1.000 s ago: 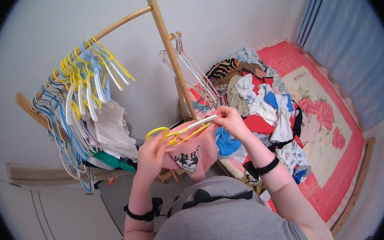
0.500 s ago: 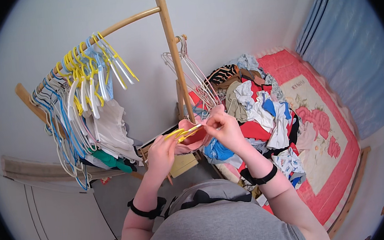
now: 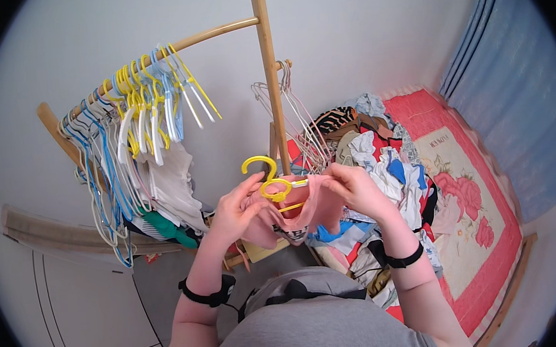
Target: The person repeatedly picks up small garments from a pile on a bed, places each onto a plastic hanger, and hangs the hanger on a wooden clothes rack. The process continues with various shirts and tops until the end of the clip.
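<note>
A pink top is stretched between my hands in front of my chest. Inside its neckline sits a yellow and white hanger, its hook standing up out of the collar toward the left. My left hand pinches the top at the left shoulder, fingers closed beside the hanger's hook. At the opposite shoulder, my right hand grips the pink cloth between thumb and fingers. Dark print shows on the front, partly hidden by folds. The hanger's outer arms are mostly covered by fabric.
A wooden clothes rack on the left carries several yellow, blue and white hangers and some garments. Thin wire hangers hang from its side peg. To the right, a heap of clothes lies on a red floral bedspread.
The hanger's yellow hook has turned upright and the pink top now lies over the hanger's arms. My right hand has moved right and down, drawing the cloth out. The view has shifted slightly.
</note>
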The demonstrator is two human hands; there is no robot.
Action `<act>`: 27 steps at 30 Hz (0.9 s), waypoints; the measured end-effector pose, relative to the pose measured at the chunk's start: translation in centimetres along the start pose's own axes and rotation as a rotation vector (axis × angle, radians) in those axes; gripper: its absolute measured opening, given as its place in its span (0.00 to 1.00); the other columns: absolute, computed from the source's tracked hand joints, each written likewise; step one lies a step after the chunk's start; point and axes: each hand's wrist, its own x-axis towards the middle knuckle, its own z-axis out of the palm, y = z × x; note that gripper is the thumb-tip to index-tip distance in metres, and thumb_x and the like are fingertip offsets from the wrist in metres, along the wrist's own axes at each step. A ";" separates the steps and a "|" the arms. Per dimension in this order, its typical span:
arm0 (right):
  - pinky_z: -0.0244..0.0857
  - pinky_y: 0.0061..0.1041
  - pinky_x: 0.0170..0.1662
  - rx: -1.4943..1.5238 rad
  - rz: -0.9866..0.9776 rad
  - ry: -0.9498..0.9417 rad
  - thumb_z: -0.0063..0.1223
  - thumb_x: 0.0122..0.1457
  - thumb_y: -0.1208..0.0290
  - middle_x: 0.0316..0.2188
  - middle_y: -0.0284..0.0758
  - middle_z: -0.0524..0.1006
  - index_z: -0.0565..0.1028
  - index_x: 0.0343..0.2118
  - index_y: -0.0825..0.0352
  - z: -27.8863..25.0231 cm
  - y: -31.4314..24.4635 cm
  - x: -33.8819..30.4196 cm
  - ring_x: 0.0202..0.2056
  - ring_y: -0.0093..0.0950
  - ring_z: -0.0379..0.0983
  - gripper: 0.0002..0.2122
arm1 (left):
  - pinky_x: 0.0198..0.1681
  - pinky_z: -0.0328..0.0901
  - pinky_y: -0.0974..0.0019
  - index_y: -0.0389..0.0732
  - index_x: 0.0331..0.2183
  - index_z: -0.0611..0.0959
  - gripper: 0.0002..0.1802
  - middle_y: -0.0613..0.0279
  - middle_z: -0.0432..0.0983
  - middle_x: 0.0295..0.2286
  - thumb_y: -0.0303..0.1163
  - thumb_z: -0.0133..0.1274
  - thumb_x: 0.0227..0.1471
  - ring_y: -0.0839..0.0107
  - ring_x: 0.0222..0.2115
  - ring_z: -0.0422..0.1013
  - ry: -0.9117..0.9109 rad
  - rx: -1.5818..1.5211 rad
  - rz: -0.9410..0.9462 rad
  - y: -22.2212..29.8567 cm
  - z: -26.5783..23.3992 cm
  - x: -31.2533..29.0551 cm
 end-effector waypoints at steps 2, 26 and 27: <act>0.65 0.31 0.30 0.050 0.072 0.026 0.53 0.60 0.69 0.25 0.46 0.73 0.73 0.34 0.69 -0.5 0.2 -0.3 0.26 0.37 0.71 0.08 | 0.51 0.67 0.68 0.33 0.58 0.68 0.29 0.53 0.76 0.45 0.17 0.53 0.55 0.73 0.48 0.72 -0.024 -0.081 -0.005 0.9 -0.5 0.2; 0.70 0.35 0.38 -0.197 -0.003 0.593 0.52 0.60 0.70 0.32 0.46 0.80 0.76 0.38 0.69 -1.4 -6.9 11.7 0.36 0.44 0.78 0.08 | 0.49 0.66 0.60 0.40 0.44 0.82 0.19 0.58 0.77 0.44 0.27 0.62 0.47 0.58 0.45 0.72 0.326 0.461 0.253 -0.3 -3.8 2.2; 0.70 0.35 0.38 -0.231 0.004 0.536 0.52 0.59 0.70 0.32 0.46 0.80 0.76 0.38 0.69 -1.8 -7.0 12.1 0.36 0.44 0.78 0.08 | 0.49 0.67 0.60 0.40 0.44 0.82 0.19 0.58 0.77 0.45 0.27 0.61 0.47 0.58 0.45 0.72 0.307 0.437 0.248 -0.5 -4.0 2.3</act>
